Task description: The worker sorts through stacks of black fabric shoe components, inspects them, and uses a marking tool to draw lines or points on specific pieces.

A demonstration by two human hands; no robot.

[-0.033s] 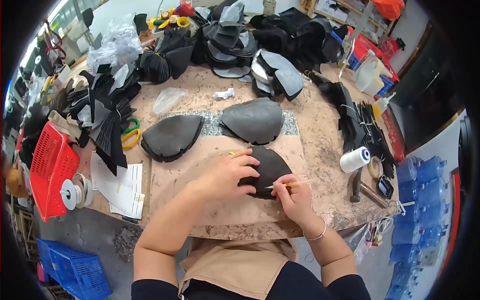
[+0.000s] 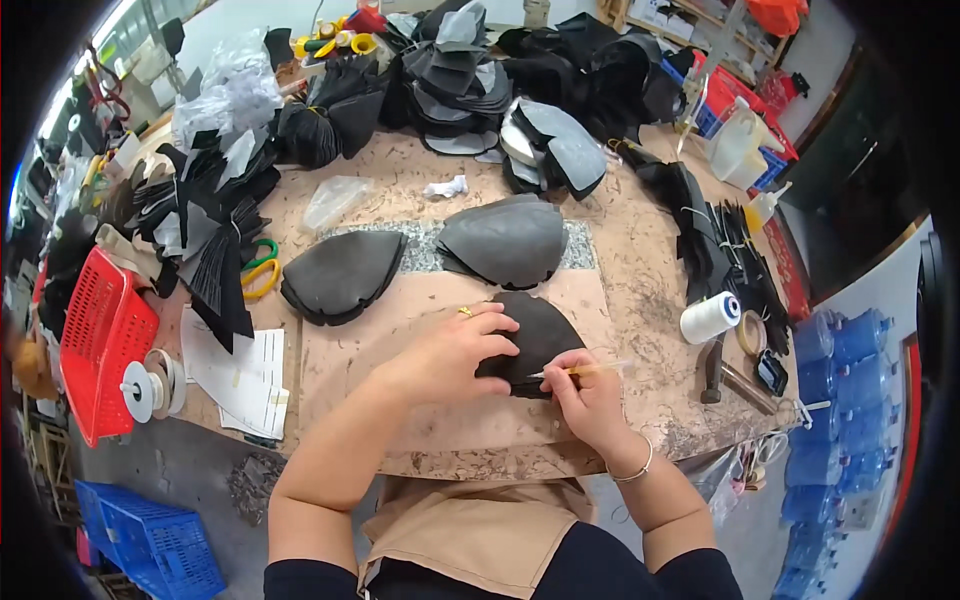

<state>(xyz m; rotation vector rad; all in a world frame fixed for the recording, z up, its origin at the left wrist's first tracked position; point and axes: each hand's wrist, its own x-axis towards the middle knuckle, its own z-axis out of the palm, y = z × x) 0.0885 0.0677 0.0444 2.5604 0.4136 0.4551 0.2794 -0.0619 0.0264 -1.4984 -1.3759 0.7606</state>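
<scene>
Nearest, at six o'clock, is our tan apron. On the bench, our right hand, fingers narrowed, grips a thin yellow stick, pen or brush we cannot tell, its pale tip at the near edge of a stack of black curved pieces. Our left hand, fingers spread, rests on the stack from nine o'clock. Almost nothing has changed since the earlier picture; both hands keep their places, so we judge work at this edge is under way. Beyond, one dark stack lies at ten o'clock, another dark stack near twelve; farthest, black piles at twelve.
</scene>
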